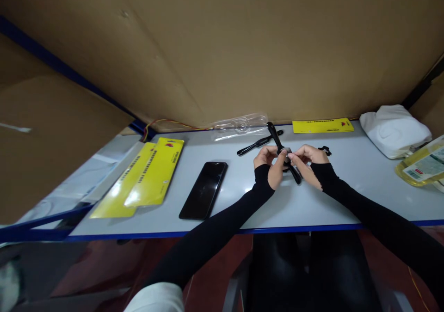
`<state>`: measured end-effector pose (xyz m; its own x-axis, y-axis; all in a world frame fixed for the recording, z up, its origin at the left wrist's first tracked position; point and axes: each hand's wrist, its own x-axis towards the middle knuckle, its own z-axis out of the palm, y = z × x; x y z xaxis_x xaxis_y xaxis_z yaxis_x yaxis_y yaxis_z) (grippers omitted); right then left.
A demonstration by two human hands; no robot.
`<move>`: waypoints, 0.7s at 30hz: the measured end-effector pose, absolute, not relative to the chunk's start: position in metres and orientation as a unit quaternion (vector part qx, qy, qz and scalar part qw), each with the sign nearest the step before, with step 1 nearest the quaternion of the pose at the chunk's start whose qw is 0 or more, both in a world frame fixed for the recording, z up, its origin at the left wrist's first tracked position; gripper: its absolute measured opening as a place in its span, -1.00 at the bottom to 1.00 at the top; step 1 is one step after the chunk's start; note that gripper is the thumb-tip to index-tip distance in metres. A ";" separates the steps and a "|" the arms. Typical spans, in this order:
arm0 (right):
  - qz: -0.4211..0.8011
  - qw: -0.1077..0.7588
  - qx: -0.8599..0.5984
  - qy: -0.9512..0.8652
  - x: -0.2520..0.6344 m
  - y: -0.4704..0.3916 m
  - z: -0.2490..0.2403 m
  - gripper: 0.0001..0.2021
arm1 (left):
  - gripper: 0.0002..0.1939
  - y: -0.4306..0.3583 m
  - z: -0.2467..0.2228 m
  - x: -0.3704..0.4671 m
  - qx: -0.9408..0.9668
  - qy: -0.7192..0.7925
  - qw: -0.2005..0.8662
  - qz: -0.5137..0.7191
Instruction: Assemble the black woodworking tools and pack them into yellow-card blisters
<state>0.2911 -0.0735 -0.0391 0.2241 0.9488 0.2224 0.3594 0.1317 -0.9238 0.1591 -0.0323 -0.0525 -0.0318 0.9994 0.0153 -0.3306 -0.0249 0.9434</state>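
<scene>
A black spokeshave [274, 136] is tilted between my hands above the table, one handle pointing away and the other toward me. My left hand [272, 164] is closed around its middle, with the thumb on a silvery metal part. From the right, my right hand [307, 162] pinches at the same middle section; the fingertips hide the exact spot. Behind my left hand lies a second black spokeshave [255, 146]. Just beyond my right hand is a small black part [325, 150], partly covered and hard to identify.
Left of my hands lies a black phone [204, 191]. Farther left are two overlapping yellow cards [157, 173]. A clear plastic blister [241, 126] and another yellow card [322, 125] lie along the back wall. At right are a white cloth bundle [395, 129] and a yellow liquid bottle [423, 164].
</scene>
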 end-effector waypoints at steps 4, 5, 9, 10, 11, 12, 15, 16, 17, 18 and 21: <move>0.313 0.519 -0.588 -0.536 0.286 -0.070 -0.051 -0.46 | -0.47 -0.033 -0.049 0.159 0.361 0.428 0.610 0.560; 0.308 0.522 -0.593 -0.530 0.286 -0.070 -0.052 -0.46 | -0.47 -0.034 -0.048 0.160 0.355 0.430 0.611 0.562; 0.237 0.524 -0.615 -0.539 0.284 -0.072 -0.047 -0.50 | -0.47 -0.037 -0.049 0.163 0.364 0.429 0.587 0.583; 0.207 0.521 -0.612 -0.557 0.284 -0.074 -0.046 -0.53 | -0.48 -0.037 -0.049 0.163 0.369 0.429 0.582 0.584; 0.178 0.516 -0.607 -0.578 0.284 -0.075 -0.044 -0.58 | -0.48 -0.037 -0.050 0.163 0.372 0.429 0.580 0.584; 0.151 0.507 -0.601 -0.600 0.284 -0.076 -0.043 -0.63 | -0.48 -0.037 -0.051 0.163 0.372 0.430 0.581 0.582; 0.111 0.475 -0.596 -0.638 0.286 -0.077 -0.042 -0.73 | -0.47 -0.035 -0.053 0.162 0.368 0.436 0.593 0.569; 0.114 0.470 -0.593 -0.643 0.287 -0.077 -0.042 -0.73 | -0.47 -0.034 -0.054 0.162 0.369 0.436 0.593 0.567; 0.122 0.473 -0.590 -0.643 0.289 -0.076 -0.042 -0.73 | -0.47 -0.033 -0.055 0.161 0.371 0.435 0.592 0.568; 0.131 0.479 -0.586 -0.640 0.291 -0.075 -0.042 -0.74 | -0.48 -0.033 -0.055 0.161 0.376 0.431 0.590 0.570; 0.168 0.498 -0.567 -0.634 0.297 -0.071 -0.039 -0.83 | -0.49 -0.034 -0.056 0.161 0.391 0.421 0.586 0.571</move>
<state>0.2973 -0.0706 -0.0392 0.1390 0.8863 0.4418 0.5512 0.3013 -0.7780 0.1610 -0.0340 -0.0564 -0.0067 0.9989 -0.0463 -0.3407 0.0413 0.9393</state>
